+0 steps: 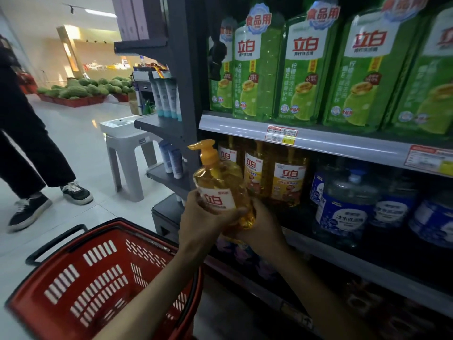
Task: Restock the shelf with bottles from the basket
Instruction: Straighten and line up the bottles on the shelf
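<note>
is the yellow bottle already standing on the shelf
No, the left hand and right hand hold the yellow bottle in front of the shelf.

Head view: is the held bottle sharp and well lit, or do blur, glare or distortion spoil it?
Head view: the yellow bottle is sharp, label readable; the green bottles lean outward from wide-angle distortion; the bottom shelf's goods are too dark to read; the bystander's shoe is slightly smeared; the floor shows glare.

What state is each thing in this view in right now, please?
yellow pump bottle, tilted, held off the shelf.
left hand, grips the bottle's body.
right hand, grips the bottle's base.
red basket, no bottles visible inside.
shelved yellow bottles, upright in a row.
</note>
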Demonstrator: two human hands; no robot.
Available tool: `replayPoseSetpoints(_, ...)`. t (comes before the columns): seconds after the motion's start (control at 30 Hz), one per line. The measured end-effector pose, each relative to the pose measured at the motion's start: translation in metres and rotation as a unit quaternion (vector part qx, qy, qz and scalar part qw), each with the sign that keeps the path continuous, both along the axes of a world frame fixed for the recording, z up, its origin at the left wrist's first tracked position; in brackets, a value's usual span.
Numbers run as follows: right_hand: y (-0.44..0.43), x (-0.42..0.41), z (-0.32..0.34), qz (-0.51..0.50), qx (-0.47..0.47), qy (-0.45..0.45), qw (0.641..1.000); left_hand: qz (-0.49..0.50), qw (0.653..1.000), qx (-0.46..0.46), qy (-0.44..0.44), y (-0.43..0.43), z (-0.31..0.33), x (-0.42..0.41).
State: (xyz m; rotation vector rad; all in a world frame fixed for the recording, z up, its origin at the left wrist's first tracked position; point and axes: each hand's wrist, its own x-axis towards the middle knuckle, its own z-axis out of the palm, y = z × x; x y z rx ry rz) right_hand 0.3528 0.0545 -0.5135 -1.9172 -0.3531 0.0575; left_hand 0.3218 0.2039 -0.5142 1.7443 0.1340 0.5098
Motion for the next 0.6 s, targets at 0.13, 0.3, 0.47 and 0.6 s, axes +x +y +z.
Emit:
replayPoseSetpoints(0.13,-0.017,-0.012,-0.009,0.055,0.096,0.103,0.989,-0.041,0.997,-0.055,0.034,0.009,0.006,-0.022)
replayPoseSetpoints(0.3,-0.029,-0.022,-0.008,0.138,0.092,0.165,0.972,-0.131,0.978,-0.125,0.106,0.018,0.002,-0.034)
replayPoseSetpoints(0.47,-0.027,-0.020,-0.005,0.167,0.049,0.186,0.967,-0.143,0.961,-0.197,0.133,0.018,-0.008,-0.030)
replayPoseSetpoints(0.6,-0.024,-0.004,-0.002,0.145,0.111,0.257,0.949,-0.112,0.957,-0.222,0.149,0.015,-0.015,-0.020)
